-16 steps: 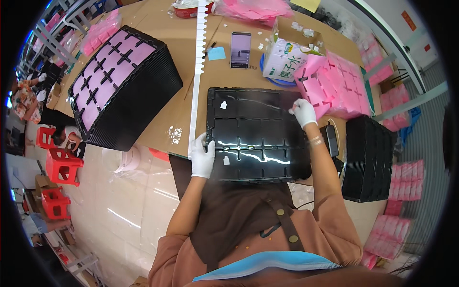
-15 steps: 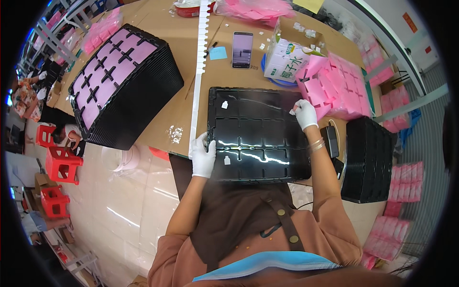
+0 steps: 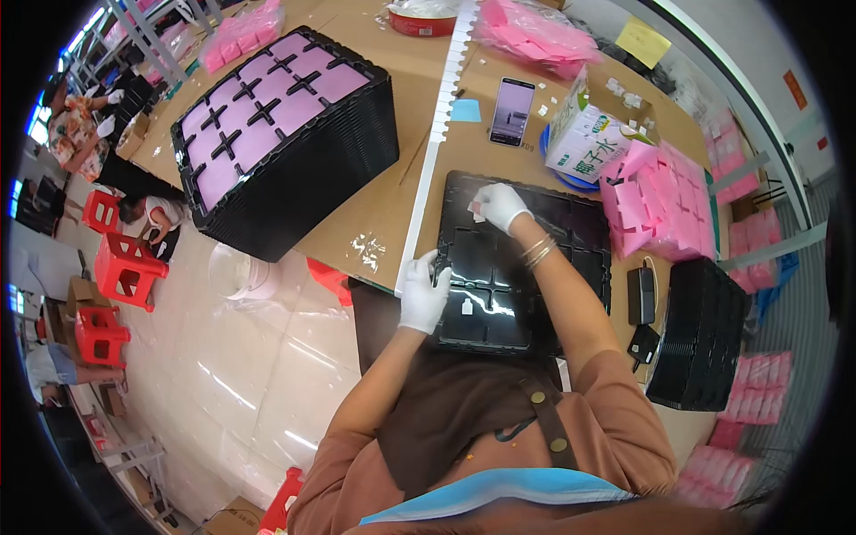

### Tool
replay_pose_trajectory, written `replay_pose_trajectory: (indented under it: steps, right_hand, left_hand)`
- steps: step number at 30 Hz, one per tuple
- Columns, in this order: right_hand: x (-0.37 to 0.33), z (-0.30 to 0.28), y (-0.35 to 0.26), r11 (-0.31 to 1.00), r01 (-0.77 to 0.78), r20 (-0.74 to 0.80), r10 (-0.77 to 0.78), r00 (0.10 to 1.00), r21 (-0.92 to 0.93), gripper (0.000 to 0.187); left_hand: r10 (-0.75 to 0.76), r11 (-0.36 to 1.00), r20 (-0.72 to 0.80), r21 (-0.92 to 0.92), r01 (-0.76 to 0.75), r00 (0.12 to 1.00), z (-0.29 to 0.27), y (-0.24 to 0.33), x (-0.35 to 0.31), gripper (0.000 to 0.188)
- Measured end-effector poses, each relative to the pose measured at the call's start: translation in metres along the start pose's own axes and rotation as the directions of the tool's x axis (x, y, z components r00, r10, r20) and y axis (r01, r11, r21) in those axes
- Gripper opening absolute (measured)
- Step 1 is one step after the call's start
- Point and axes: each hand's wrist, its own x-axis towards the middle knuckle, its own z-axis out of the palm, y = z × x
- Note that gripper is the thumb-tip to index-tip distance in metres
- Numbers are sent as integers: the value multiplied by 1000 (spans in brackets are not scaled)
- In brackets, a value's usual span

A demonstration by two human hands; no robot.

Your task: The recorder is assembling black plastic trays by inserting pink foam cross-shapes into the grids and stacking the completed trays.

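**Gloved hands on black compartment tray at table edge**

Black tray [image 3: 526, 267], shallow, moulded compartments, flat on brown cardboard-covered table [image 3: 374, 214], near edge closest to the person. Left hand [image 3: 423, 292], white glove, at tray's left rim; fingers curled together over the rim, gripping it. Right hand [image 3: 500, 204], white glove, bangles at wrist, on tray's far left corner; fingertips pinched together on small pale paper piece [image 3: 478, 210], pressed against tray surface. Second small white piece [image 3: 465, 307] lying in a near compartment, apart from both hands.

Left of tray: long white notched strip [image 3: 437, 134] running away across table, just beside tray's left rim. Beyond strip: tall stack of black trays [image 3: 294, 134], top one filled with pink sheets. Far side of tray: smartphone [image 3: 513, 111], screen up; carton box [image 3: 588, 138] on blue plate. Right of tray: loose pile of pink pads [image 3: 664, 209], touching tray's far right corner. Further right: second stack of black trays [image 3: 704, 334], black charger [image 3: 640, 296] between it and the tray in hand. Red stools [image 3: 125, 267] on floor at left.
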Motion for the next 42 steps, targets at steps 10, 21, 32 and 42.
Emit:
replay_pose_trajectory:
  steps: [10,21,32,42]
  right_hand:
    - [20,16,-13,914,-174,-154,125,980,-366,16]
    - [22,3,3,977,-152,-52,146,988,-152,15]
    - [-8,28,-34,888,-146,-323,-4,946,-437,11]
    - [-74,26,-11,984,-31,-346,91,934,177,11]
  left_hand:
    - [0,999,16,-52,1,1000,2,-7,0,43]
    - [-19,998,46,-57,21,999,0,-7,1,44]
    - [-26,995,11,-100,27,1000,2,-4,0,42]
    - [-17,998,7,-68,17,1000,3,-7,-2,43]
